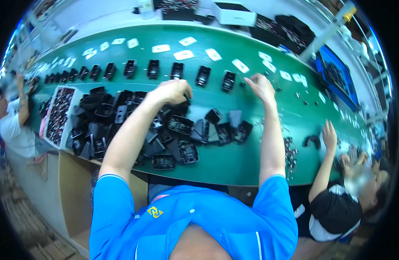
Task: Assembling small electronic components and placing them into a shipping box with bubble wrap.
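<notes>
My left hand (173,92) is over the near side of a row of black plastic housings, its fingers curled down around a dark part, mostly hidden, at the upper edge of a heap of black housings (180,125). Closest above it in the row stands one open-topped black housing (177,70). My right hand (261,86) hovers past the right end of the row, fingers bent together; what they hold, if anything, is too small to make out. Just left of its fingertips stands the row's last black housing (228,81), with a small dark piece (242,84) between.
White cards (184,55) lie along the far side of the green table (216,169). A white box of small parts (60,115) stands left of the heap. Loose metal parts (290,156) lie right of my right forearm. Co-workers (338,208) sit at both sides.
</notes>
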Demonstrator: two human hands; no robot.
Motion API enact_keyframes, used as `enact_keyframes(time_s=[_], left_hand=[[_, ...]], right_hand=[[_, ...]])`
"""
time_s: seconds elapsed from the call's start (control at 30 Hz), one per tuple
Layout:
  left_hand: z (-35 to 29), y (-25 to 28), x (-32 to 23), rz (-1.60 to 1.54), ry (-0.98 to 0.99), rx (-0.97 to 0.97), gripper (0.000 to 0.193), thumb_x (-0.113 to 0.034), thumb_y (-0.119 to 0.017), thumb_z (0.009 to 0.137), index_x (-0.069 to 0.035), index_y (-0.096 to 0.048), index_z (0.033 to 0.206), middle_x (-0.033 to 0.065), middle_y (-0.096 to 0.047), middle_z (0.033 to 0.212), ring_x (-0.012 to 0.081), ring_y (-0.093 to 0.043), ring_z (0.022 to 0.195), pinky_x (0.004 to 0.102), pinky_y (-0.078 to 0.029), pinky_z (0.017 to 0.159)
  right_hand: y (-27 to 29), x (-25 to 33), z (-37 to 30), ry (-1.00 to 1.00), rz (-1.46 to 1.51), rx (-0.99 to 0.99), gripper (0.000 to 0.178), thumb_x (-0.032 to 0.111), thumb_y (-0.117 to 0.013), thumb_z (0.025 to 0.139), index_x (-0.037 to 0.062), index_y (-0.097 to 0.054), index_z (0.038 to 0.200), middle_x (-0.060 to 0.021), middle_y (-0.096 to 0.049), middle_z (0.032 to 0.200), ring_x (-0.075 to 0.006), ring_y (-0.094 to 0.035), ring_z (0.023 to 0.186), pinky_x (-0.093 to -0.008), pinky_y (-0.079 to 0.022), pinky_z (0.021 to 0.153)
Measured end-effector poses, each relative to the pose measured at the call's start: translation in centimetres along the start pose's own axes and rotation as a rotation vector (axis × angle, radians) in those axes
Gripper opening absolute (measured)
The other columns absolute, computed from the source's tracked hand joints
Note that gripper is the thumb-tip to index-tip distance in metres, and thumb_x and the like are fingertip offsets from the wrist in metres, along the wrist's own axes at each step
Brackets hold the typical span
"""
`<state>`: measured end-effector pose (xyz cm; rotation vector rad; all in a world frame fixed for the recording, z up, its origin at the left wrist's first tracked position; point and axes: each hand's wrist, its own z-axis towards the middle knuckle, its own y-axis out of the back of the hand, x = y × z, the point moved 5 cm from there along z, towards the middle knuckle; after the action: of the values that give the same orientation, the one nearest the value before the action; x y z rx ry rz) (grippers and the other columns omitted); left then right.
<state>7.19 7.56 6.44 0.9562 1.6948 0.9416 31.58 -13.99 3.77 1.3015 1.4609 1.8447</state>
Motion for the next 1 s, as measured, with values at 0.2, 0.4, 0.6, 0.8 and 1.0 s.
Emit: enact_keyframes(time_s=[0.2,0.4,0.6,0.8,1.0], left_hand=[[0.7,-1.6,0.9,0.097,0.079,-0.003,0.024,-0.014,-0.061,0.077,-0.01,-0.075,0.095,0.0114,-0.074,0.09,0.0335,-0.069,0.079,0.045,-0.055,0.071],[-2.5,0.3,2.7,-0.13,0.028,-0.362,0.026,-0.008,-0.052,0.085,-0.006,-0.064,0.108,0.0125,-0.07,0.093,0.031,-0.066,0.072,0.0404,-0.054,0.063],[-8.0,1.8,-0.2,-1.587,-0.038,-0.376,0.032,-0.007,-0.039,0.098,-0.009,-0.055,0.126,0.0122,-0.065,0.092,0.0176,-0.064,0.068,0.0266,-0.051,0.054],[-10.8,-2.4,-1.9,-2.213,-0.097,-0.266,0.032,-0.01,-0.038,0.105,-0.009,-0.052,0.133,0.0139,-0.066,0.1,0.0148,-0.062,0.066,0.0218,-0.051,0.053],[-12.0,-3.6,-4.8,-2.407,-0.015,-0.374,0.031,-0.017,-0.039,0.107,-0.011,-0.05,0.136,0.0157,-0.065,0.112,0.0166,-0.063,0.071,0.0243,-0.053,0.059]], right_hand=[[-3.3,-2.0,1.5,0.06,0.111,0.084,0.044,0.05,-0.07,0.087,0.0062,-0.072,0.094,-0.0075,-0.07,0.081,-0.0226,-0.066,0.074,-0.037,-0.053,0.072],[-2.7,-3.2,1.1,-0.035,0.435,0.18,0.019,0.015,-0.067,0.082,0.0045,-0.066,0.097,-0.0084,-0.067,0.08,-0.0164,-0.06,0.062,-0.0288,-0.048,0.052],[-1.5,-2.2,0.0,0.036,0.167,0.063,0.017,0.014,-0.067,0.082,0.0033,-0.064,0.096,-0.0062,-0.066,0.079,-0.0168,-0.061,0.067,-0.0315,-0.05,0.059],[0.4,-0.3,-1.8,0.09,0.167,0.013,0.012,0.006,-0.065,0.085,0.0025,-0.063,0.096,-0.0053,-0.068,0.084,-0.0195,-0.064,0.076,-0.0331,-0.05,0.071],[4.7,7.7,-10.0,0.473,0.706,-0.133,0.007,0.002,-0.064,0.087,0.0044,-0.063,0.094,-0.0059,-0.07,0.096,-0.0215,-0.064,0.089,-0.0349,-0.05,0.082]])
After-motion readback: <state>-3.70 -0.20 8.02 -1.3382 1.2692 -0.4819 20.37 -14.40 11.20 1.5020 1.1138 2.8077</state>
